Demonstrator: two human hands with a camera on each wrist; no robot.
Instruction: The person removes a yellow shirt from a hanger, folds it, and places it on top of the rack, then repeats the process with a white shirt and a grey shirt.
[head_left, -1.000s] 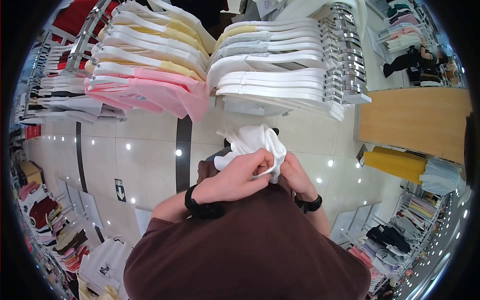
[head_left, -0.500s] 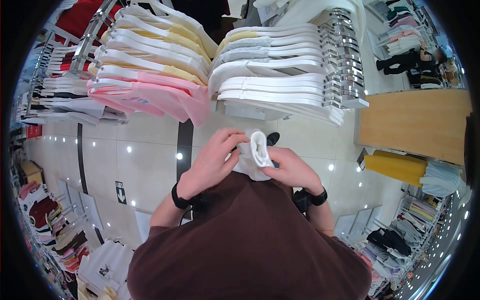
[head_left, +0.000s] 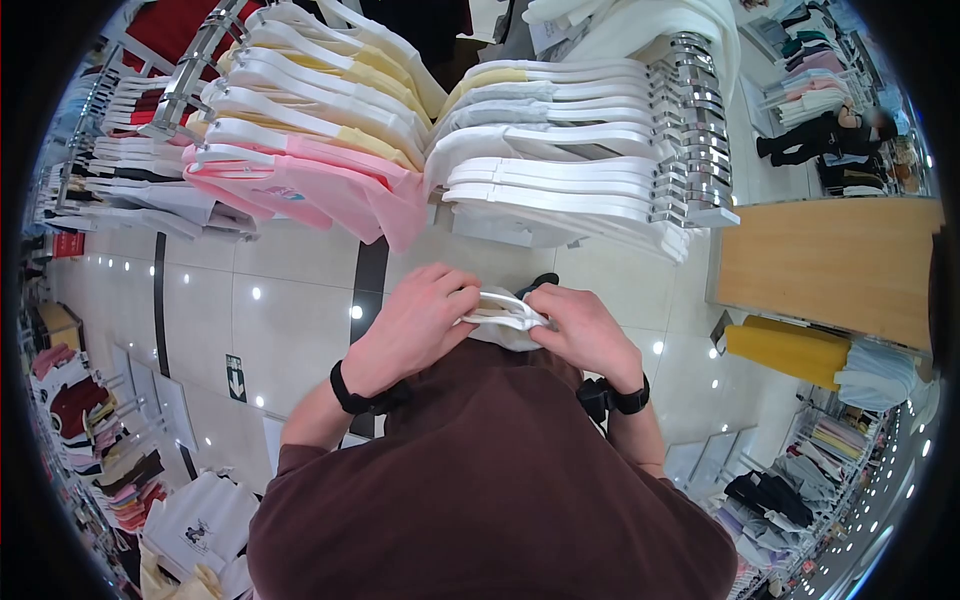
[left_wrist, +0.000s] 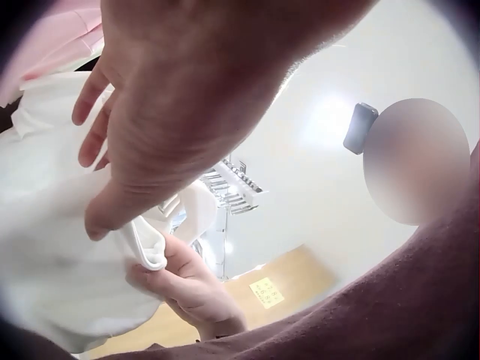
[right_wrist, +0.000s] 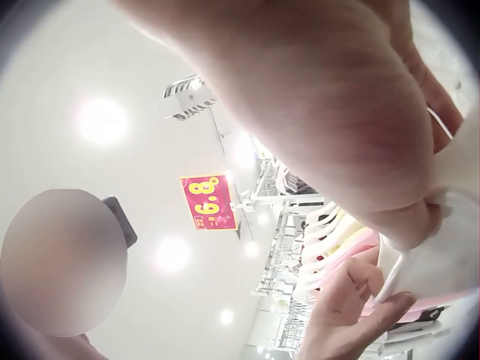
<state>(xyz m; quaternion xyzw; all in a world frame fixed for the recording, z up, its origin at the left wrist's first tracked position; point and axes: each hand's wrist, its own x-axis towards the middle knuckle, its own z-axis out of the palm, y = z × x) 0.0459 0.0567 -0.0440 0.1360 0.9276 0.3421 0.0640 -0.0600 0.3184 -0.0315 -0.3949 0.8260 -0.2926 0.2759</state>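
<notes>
A white garment (head_left: 505, 330) is stretched between both hands at the front of the body, its banded opening facing up. My left hand (head_left: 418, 318) grips the left end of the band, thumb against the cloth. The right hand (head_left: 592, 338) pinches the other end between thumb and fingers. In the left wrist view the garment (left_wrist: 52, 240) hangs away in loose folds, and the right hand (left_wrist: 196, 292) holds its folded edge. From the right wrist, the cloth (right_wrist: 442, 262) spans both thumbs, with the left hand (right_wrist: 345, 311) beyond.
Ahead, a metal rack carries white hangers (head_left: 560, 175) and a pink top (head_left: 310, 190). To the right stand a wooden panel (head_left: 830, 255) and a folded yellow garment (head_left: 785, 350). Another person (head_left: 835, 135) is at the far right. Tiled floor (head_left: 290, 300) lies between the racks.
The garment was bunched, then its rolled edge stood upright; now the opening is spread sideways between the hands. The left hand has shifted left and grips the band again.
</notes>
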